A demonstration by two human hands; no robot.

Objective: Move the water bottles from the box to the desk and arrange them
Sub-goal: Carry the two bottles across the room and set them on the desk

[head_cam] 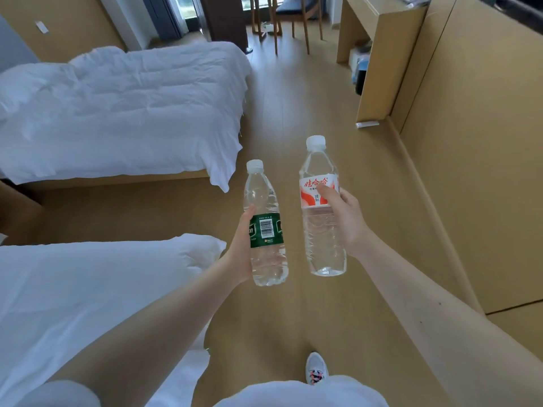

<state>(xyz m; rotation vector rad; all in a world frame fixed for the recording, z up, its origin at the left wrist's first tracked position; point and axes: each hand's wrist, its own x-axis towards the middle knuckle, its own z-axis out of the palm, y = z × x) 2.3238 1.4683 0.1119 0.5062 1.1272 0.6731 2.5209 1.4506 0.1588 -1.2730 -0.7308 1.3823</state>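
I carry two clear water bottles upright over the wooden floor. My left hand point(240, 245) grips the green-label bottle point(266, 230) around its label. My right hand point(342, 218) grips the red-and-white-label bottle point(318, 230), thumb on the label. Both have white caps and stand side by side, a small gap between them. The desk point(379, 27) stands at the far right, ahead along the wall. No box is in view.
Two beds with white bedding, the far bed point(117, 113) and the near bed point(73, 289), line the left side. A wooden aisle point(293, 113) runs ahead between beds and the right wall panels point(470, 142). A chair point(293, 22) stands at the far end. My shoe point(316, 368) is on the floor below.
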